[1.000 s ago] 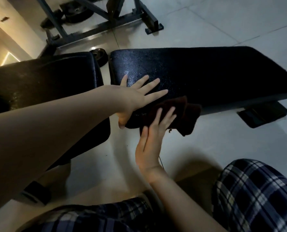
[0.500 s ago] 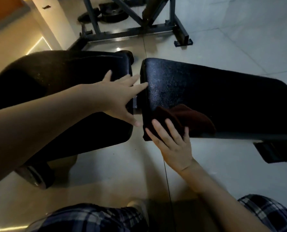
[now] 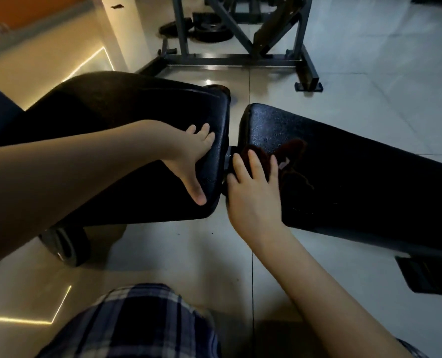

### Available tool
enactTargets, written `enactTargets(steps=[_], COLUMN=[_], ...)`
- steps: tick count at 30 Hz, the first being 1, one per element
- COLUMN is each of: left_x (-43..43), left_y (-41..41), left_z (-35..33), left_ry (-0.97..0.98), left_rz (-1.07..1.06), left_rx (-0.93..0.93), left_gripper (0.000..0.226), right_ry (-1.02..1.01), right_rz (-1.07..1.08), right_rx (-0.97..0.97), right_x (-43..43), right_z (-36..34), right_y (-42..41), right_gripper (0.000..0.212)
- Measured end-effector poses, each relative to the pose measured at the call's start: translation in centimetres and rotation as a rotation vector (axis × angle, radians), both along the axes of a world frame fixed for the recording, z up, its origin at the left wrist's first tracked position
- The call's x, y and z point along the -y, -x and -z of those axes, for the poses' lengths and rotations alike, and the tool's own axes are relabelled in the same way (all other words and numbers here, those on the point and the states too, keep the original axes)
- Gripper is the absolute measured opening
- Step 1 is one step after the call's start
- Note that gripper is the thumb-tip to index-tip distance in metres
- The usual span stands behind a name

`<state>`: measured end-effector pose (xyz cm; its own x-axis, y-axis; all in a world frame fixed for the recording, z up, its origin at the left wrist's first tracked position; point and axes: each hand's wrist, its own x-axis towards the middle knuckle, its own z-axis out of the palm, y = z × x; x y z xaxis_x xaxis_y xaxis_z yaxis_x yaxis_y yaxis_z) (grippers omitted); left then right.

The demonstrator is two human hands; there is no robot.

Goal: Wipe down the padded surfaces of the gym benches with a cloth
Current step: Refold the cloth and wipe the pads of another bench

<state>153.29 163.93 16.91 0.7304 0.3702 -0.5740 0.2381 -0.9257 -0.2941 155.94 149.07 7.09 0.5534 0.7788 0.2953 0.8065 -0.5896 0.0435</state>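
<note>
Right hand (image 3: pixel 253 192), fingers flat and apart, presses the dark cloth (image 3: pixel 293 155) onto the right pad (image 3: pixel 364 182) at frame centre, likely mid-wipe, while the left hand (image 3: pixel 191 157), fingers splayed, apparently steadies the left pad (image 3: pixel 116 109).

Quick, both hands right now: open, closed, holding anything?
Left hand: open, flat on the left bench pad.
Right hand: open, fingers pressing the cloth onto the right bench pad.

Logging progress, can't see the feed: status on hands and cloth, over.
Left hand flat on left bench pad. Right hand pressing cloth on right bench pad, near its end. Nothing in the way.
</note>
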Motion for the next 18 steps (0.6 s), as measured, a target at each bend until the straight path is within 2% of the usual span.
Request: enactTargets(steps=[2,4,7,11,12,14,16,18], left_x=[0.1,0.4,0.8,1.1,1.1,1.1,1.2,1.4], left_y=[0.1,0.2,0.2,0.1,0.1,0.2,0.1,0.2], left_z=[-0.1,-0.3,-0.3,-0.6,-0.7,-1.0,-1.4,-2.3], left_ry=[-0.004,-0.011,-0.034,-0.043,-0.04,-0.035,-0.029,0.074], left_rz=[-0.001,-0.007,-0.001,0.007,0.004,0.005,0.035,0.083], left_rx=[0.003,0.001,-0.007,0.001,-0.003,-0.02,-0.016,0.058], left_gripper=[0.149,0.148,0.148,0.146,0.145,0.145,0.142,0.129], right_ry=[0.12,0.185,0.187,0.126,0.06,-0.141,-0.326,-0.451], right_rz=[0.019,-0.007,-0.132,-0.296,-0.332,-0.354,-0.295,-0.186], right_rx=[-0.079,-0.061,-0.018,-0.074,-0.141,-0.405,-0.658,-0.866], right_x=[-1.1,-0.9,2.0,5.3,5.4,4.8,4.0,3.4], right_z=[-1.7,-2.1,-0.8,0.1,-0.3,-2.2,-4.9,-7.1], right_y=[-0.3,-0.4,0.1,0.0,0.0,-0.3,-0.6,-0.9], right_gripper=[0.038,0.043,0.046,0.05,0.046,0.03,0.024,0.024])
